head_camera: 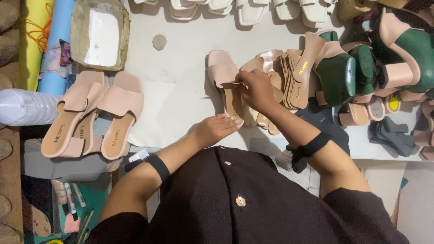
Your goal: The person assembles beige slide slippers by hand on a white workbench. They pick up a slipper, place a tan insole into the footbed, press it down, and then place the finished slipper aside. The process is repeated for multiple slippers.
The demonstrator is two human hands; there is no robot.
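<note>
A pale pink open-toe sandal [222, 72] lies on the white work table [181, 99], toe pointing away from me. My right hand [255, 88] pinches a pink insole [233, 97] at its upper end and lays it into the sandal. The fingertips of my left hand [214, 129] press on the sandal's heel end, where the insole's lower edge sits. Both wrists wear black straps.
A stack of pink insoles [294, 74] lies right of my right hand. Green shoe lasts [337, 74] with pink uppers crowd the right side. A finished pink sandal pair [97, 113] sits at left beside a plastic bottle [22, 106]. White sandals [253, 11] line the far edge.
</note>
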